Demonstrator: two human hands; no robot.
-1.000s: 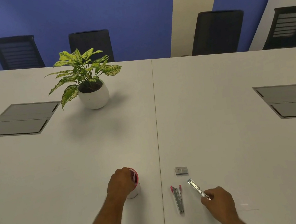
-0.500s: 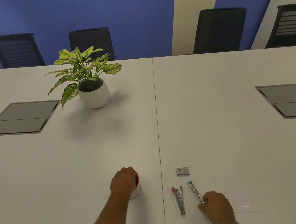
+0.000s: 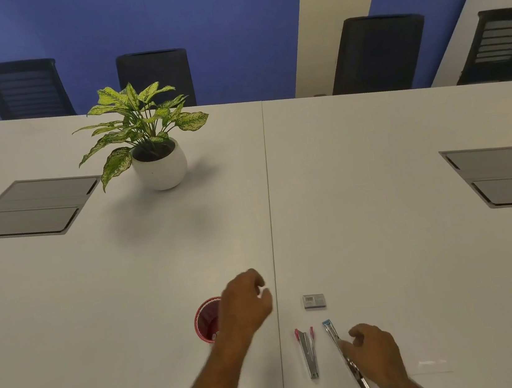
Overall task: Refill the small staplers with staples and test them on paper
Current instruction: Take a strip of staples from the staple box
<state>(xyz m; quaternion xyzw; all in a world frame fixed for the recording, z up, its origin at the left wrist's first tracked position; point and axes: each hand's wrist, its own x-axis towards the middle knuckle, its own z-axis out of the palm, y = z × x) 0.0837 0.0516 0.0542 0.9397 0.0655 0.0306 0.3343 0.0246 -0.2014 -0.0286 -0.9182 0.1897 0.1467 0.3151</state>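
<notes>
A red stapler (image 3: 308, 353) lies swung open flat on the white table (image 3: 384, 242). To its right a blue stapler (image 3: 331, 330) also lies unfolded, running back under my right hand (image 3: 375, 352), whose loosely bent fingertips touch its metal rail. A small grey staple box (image 3: 313, 301) sits just beyond both staplers. My left hand (image 3: 246, 305) hovers to the right of a red cup (image 3: 204, 319), fingers relaxed and holding nothing. A faint white paper sheet (image 3: 433, 365) lies right of my right hand.
A potted plant in a white bowl (image 3: 160, 167) stands at mid left. Grey cable hatches are set into the table at the left (image 3: 28, 207) and right (image 3: 506, 174). Black office chairs (image 3: 376, 54) line the far edge.
My left hand has let go of the red cup and swung up and right. My right hand has laid the blue stapler down flat on the table and loosened its hold.
</notes>
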